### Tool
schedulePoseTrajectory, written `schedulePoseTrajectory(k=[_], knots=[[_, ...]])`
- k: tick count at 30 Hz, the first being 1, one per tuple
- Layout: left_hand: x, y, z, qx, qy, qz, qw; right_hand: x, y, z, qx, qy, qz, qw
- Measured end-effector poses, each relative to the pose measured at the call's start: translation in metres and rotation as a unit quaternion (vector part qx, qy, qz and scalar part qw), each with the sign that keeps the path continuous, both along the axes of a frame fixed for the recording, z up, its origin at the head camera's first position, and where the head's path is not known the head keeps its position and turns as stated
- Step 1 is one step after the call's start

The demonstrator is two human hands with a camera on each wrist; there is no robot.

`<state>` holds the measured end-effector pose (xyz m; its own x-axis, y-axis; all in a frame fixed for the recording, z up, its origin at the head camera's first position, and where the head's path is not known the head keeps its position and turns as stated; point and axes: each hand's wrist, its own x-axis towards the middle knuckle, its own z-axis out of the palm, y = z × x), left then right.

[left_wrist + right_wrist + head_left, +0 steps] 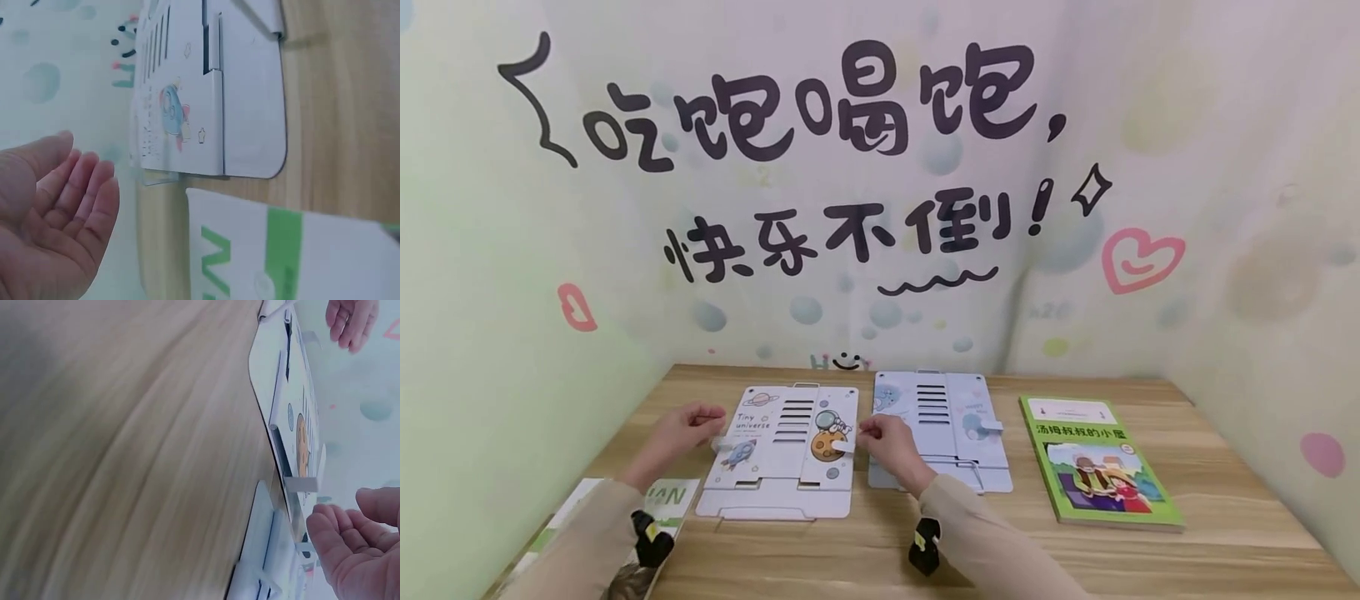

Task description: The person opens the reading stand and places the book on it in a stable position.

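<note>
A white folding book stand with space drawings and the words "Tiny universe" lies flat on the table between my hands. My left hand hovers beside its left edge, near a small clear page clip, fingers loosely bent around nothing. At the opposite edge my right hand is held close to the right clip, its fingers also loosely curled with nothing in them. In the left wrist view, the rocket picture shows past the left hand. A second, pale blue-white book stand lies to the right, partly behind my right hand.
A green-edged children's book lies at the right of the wooden table. A white and green book sits at the front left, partly under my left forearm. A curtain with printed lettering hangs behind the table.
</note>
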<state>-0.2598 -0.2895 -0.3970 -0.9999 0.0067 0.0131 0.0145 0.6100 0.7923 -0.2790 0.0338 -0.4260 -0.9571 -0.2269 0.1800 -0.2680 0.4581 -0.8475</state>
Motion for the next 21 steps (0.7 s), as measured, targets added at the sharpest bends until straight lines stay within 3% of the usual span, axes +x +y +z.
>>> schedulePoseTrajectory(k=[3, 8, 14, 21], knots=[[-0.012, 0.000, -0.006, -0.015, 0.002, 0.015, 0.9998, -0.004, -0.006, -0.001, -0.003, -0.008, -0.004, 1.000], [-0.024, 0.000, -0.016, -0.015, -0.029, 0.039, 0.9987, -0.001, -0.015, 0.008, -0.006, -0.066, -0.025, 0.997], [-0.033, 0.001, -0.024, -0.016, -0.059, 0.049, 0.9970, -0.002, -0.021, 0.005, 0.000, -0.091, -0.036, 0.995], [-0.038, 0.004, -0.030, -0.018, -0.067, 0.050, 0.9963, -0.007, -0.025, 0.001, -0.011, -0.108, -0.041, 0.993]])
